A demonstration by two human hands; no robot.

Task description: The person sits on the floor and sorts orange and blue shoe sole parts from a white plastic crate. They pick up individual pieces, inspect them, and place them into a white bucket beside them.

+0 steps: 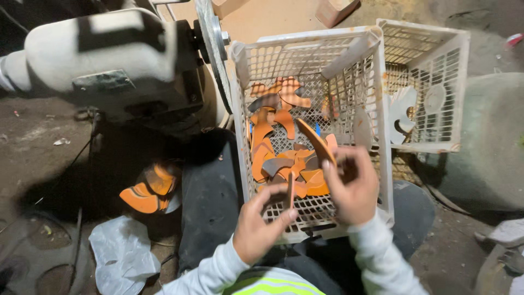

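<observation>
Below, at the near edge of a white plastic crate [240,98], both hands are seen at work. The left hand [259,221] is curled, with its fingertips [289,216] pinched on a thin dark flat piece [291,190] that is held on edge, upright, just over the crate's mesh floor. The right hand [352,188] is closed round the lower end of a long curved orange piece [315,139], which is tilted up and away over the heap. The two hands are kept near each other but apart.

Inside the crate a pile of orange and grey curved offcuts [275,142] is spread from the far wall to the middle. A second white crate [456,82] is set just beside the first, on the right, and pale flat cut shapes [404,112] are seen through its mesh. To the left, a grinding machine [103,60] with a thin disc [213,49] is placed close to the first crate's wall. On the dirt floor [38,136] below it, more orange pieces [148,191] and a crumpled white plastic bag [123,254] are left.
</observation>
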